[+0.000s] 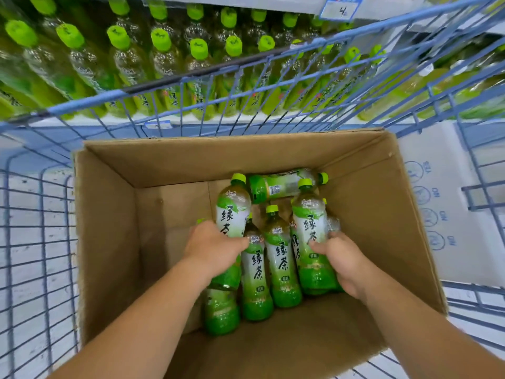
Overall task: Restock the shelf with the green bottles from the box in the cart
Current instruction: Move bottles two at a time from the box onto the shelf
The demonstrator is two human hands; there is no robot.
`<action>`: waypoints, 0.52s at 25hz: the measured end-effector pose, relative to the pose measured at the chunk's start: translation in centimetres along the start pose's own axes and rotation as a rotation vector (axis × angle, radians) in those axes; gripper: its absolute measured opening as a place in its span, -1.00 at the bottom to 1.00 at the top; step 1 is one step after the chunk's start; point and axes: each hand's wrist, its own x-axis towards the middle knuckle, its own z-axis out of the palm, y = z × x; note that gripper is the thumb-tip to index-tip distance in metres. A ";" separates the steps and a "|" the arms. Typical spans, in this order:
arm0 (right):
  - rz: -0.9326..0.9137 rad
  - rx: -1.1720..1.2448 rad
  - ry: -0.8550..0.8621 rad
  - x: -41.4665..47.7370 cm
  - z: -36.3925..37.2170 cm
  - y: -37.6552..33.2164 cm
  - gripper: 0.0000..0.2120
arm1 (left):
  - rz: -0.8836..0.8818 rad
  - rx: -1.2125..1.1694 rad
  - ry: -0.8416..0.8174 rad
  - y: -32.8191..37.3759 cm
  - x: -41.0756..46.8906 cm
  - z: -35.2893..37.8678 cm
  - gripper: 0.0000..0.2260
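Green bottles point(282, 258) in cardboard box point(109, 214)

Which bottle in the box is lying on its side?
The bottle against the far wall of the box, cap pointing right; the others stand cap-up.

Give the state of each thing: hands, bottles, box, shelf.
Box: open on top.
Left hand: grips left bottle, cap up.
Right hand: grips right bottle, cap up.
Back bottle: capped, lying on its side.
Middle bottles: capped, standing, not held.
Shelf: stocked; shelf bottles in rows, capped.
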 end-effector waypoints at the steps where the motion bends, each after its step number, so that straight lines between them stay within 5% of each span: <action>1: 0.004 0.027 -0.016 -0.5 0.4 -0.1 -0.55 | 0.012 -0.006 -0.003 0.0 -0.4 -0.2 -0.88; 8: -0.039 0.145 -0.077 -6.7 4.4 -0.8 -0.29 | 0.006 -0.095 -0.060 0.8 -3.7 -2.6 -0.59; 10: -0.113 0.152 -0.066 -8.3 5.0 -0.7 -0.67 | 0.032 -0.084 -0.064 0.8 -4.9 -3.7 -0.57; 13: -0.163 0.090 -0.045 -11.7 6.7 -1.2 -0.69 | 0.064 -0.078 -0.072 0.4 -7.5 -6.6 -0.58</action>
